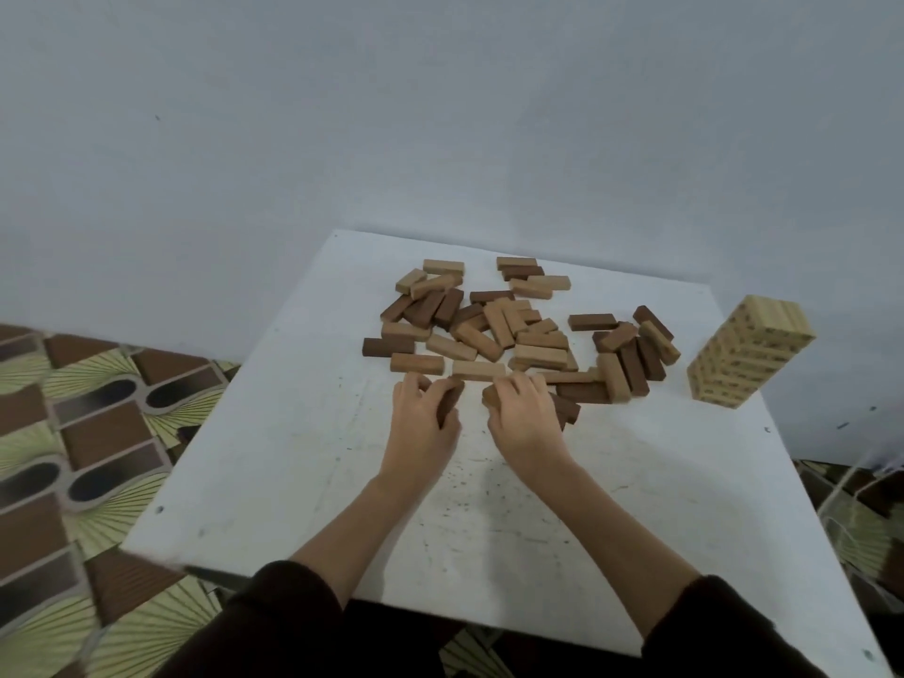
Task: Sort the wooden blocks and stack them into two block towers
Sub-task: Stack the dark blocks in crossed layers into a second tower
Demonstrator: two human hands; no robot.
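Both hands are working at the near edge of the block pile (513, 330). The left hand (423, 413) is curling round a dark block (451, 401), the right hand (523, 408) round another block (490, 396). A pale block (478, 369) is lying crosswise just beyond, between them.

Both hands at the near side of the loose blocks (508, 330): left hand (423, 415) and right hand (521, 413) each grip a dark block; pale tower (748, 352) by the desk's (303, 482) far right corner.
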